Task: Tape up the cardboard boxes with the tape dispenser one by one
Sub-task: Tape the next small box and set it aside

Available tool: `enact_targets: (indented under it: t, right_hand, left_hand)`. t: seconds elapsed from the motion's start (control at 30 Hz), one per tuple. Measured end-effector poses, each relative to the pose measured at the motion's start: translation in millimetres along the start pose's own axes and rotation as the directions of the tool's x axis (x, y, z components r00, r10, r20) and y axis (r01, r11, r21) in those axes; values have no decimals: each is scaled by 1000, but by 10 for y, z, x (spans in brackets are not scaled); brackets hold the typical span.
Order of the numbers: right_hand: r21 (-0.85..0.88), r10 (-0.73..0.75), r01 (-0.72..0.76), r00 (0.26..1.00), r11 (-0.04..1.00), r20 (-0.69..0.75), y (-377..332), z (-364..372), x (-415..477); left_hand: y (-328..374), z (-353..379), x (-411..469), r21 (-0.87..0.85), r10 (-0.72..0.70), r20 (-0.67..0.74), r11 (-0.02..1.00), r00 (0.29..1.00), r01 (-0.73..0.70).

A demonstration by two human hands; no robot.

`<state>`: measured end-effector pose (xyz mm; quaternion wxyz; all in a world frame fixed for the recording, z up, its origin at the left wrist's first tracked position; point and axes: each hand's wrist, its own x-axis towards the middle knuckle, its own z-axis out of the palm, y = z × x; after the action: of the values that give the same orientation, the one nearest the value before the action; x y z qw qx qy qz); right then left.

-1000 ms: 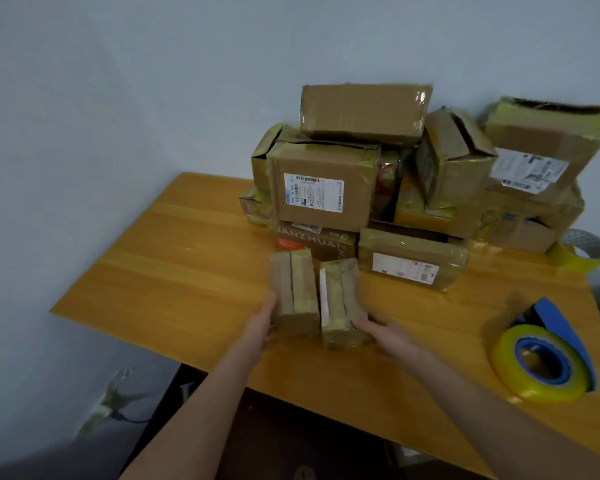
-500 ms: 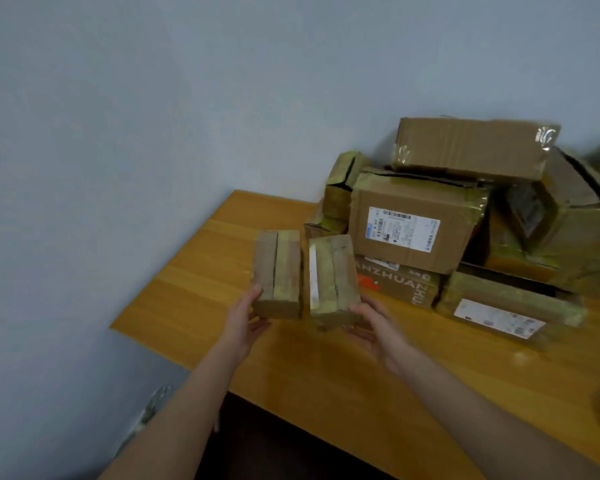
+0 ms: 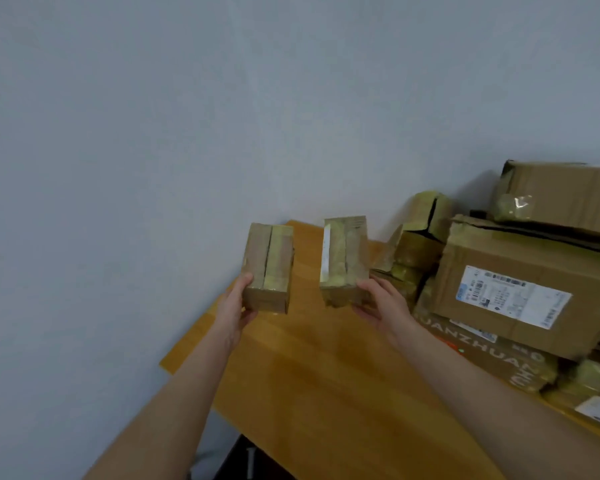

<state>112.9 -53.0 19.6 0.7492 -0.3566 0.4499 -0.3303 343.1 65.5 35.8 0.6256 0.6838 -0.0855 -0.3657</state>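
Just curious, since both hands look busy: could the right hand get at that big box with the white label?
Probably not yet. The right hand grips a small taped box, so it is full, though nothing stands between it and the labelled box close beside it.

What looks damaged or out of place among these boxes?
The taped box at the pile's left end has a dark split down its upper corner. The big labelled box beside it has its top flap gaping and creased under the top box.
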Motion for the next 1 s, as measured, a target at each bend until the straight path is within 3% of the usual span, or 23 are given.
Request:
enact_targets:
  t: [0.43, 0.6, 0.73, 0.83, 0.9, 1.0]
  right_hand:
    - [-7, 40, -43, 971, 999, -235, 200, 1246, 1555]
    - [10, 87, -88, 954, 996, -286, 243, 1560, 2037]
    - [53, 154, -144, 940, 988, -304, 265, 1703, 2307]
    - [71, 167, -152, 939, 986, -301, 277, 1745, 2436]
    - [26, 168, -168, 939, 985, -301, 261, 1788, 2490]
    - [-34, 185, -207, 928, 978, -324, 242, 1866, 2546]
  left_hand:
    - [635, 91, 2294, 210, -154, 196, 971, 968, 112]
    - [737, 290, 2817, 287, -146, 224, 955, 964, 78]
    - [776, 439, 3072, 511, -86, 220, 859, 972, -39]
    - [828, 511, 3168, 688, 15, 249, 701, 968, -188]
    - [869, 555, 3225, 745, 67, 253, 623, 965, -239]
    - [833, 621, 3317, 751, 113, 280, 593, 953, -291]
